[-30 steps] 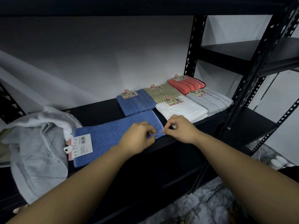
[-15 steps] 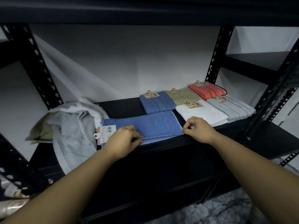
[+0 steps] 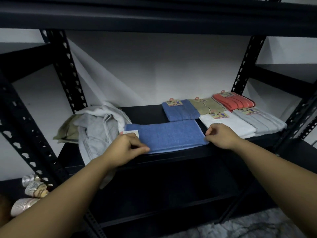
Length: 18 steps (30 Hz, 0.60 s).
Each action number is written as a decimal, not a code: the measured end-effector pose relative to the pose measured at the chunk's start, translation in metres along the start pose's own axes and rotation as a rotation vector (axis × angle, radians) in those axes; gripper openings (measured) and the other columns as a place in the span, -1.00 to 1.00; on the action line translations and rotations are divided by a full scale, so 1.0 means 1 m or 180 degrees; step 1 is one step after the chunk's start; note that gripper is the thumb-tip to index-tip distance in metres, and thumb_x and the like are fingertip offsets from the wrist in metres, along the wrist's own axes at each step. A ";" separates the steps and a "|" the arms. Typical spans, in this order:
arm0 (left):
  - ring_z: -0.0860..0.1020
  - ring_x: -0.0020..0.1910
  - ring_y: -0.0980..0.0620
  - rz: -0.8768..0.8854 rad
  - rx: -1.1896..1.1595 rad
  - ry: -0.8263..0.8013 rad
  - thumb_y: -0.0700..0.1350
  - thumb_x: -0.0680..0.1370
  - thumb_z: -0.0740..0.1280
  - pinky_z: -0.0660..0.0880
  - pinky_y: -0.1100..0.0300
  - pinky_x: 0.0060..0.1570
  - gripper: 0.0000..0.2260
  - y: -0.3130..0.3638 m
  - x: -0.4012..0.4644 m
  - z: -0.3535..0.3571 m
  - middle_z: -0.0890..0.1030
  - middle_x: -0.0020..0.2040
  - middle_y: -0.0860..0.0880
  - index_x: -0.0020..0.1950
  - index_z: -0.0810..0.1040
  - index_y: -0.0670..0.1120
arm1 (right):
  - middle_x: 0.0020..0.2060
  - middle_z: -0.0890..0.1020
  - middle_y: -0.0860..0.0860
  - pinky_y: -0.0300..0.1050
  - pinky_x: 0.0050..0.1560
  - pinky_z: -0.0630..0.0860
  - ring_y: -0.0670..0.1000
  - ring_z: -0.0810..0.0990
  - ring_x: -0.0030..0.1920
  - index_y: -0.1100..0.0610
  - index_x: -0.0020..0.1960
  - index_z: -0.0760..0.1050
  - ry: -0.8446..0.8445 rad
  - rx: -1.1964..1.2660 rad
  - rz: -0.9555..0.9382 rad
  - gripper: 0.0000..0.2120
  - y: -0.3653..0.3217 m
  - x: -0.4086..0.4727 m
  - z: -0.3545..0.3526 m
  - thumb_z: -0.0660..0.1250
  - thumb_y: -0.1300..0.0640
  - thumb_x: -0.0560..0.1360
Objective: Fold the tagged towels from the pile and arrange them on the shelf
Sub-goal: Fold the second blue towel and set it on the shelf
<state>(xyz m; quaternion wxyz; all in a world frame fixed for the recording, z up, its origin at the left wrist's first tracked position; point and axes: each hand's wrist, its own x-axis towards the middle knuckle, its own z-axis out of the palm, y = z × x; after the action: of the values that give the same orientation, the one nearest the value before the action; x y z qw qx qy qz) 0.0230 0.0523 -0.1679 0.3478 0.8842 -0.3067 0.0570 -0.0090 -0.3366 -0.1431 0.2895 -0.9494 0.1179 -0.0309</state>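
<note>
Black slotted-steel shelving stands against a pale wall, and on its middle shelf (image 3: 151,109) the work is laid out. Half a second ago the left hand (image 3: 123,148) was flat on the blue towel (image 3: 169,134); now it has slid to the near-left end and pinches the front edge between thumb and fingers, beside the white barcode tag (image 3: 131,133). A second ago both hands were bunched together at the right corner, so they have spread apart along the strip. The right hand (image 3: 221,134) grips the near-right corner with curled fingers. I take this to mean the long fold is made and squared, and the crosswise fold comes next. Behind and to the right lie five folded towels in two rows: a blue folded towel (image 3: 180,109), an olive towel (image 3: 205,105) and a coral towel (image 3: 235,101) at the back, a white towel (image 3: 228,125) and a grey towel (image 3: 262,121) in front, each with a hang tag whose print is too small to read. The unfolded pile (image 3: 97,124) slumps at the left. Paper-cup stacks (image 3: 34,188) lie lower left.
</note>
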 end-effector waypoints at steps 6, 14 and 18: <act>0.64 -0.02 0.07 -0.0293 0.0361 0.0811 -0.14 0.62 0.38 0.49 0.22 0.08 -0.85 0.004 0.033 -0.006 0.70 0.03 0.02 0.13 0.70 -0.07 | 0.03 0.66 -0.02 0.07 0.17 0.55 0.09 0.58 0.12 -0.05 0.01 0.58 0.0393 -0.0193 -0.0733 -0.81 -0.078 0.012 0.052 0.41 -0.14 0.51; 0.17 0.63 -0.13 -0.0735 0.1155 -0.0271 0.01 0.73 0.11 0.00 -0.02 0.60 -0.52 -0.018 0.054 0.029 0.25 0.63 -0.19 0.61 0.26 -0.18 | 0.63 0.24 0.09 0.05 0.60 0.10 0.12 0.16 0.63 0.07 0.64 0.22 -0.0305 -0.0575 -0.0992 -0.43 -0.146 0.018 0.140 0.16 -0.12 0.70; 0.05 0.66 -0.07 -0.0713 0.1379 -0.0539 0.09 0.75 0.01 -0.11 -0.01 0.63 -0.46 -0.027 0.052 0.028 0.11 0.68 -0.13 0.67 0.11 -0.14 | 0.69 -0.02 -0.06 0.13 0.65 -0.15 -0.02 -0.06 0.67 -0.10 0.69 0.03 -0.0677 -0.1069 -0.0922 -0.34 -0.114 0.025 0.119 -0.05 -0.34 0.67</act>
<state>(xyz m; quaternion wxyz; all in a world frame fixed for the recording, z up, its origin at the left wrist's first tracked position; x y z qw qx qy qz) 0.0781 0.0235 -0.1882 0.1275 0.9681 -0.2155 0.0082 0.0534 -0.1863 -0.1784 0.1310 -0.9891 -0.0470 0.0481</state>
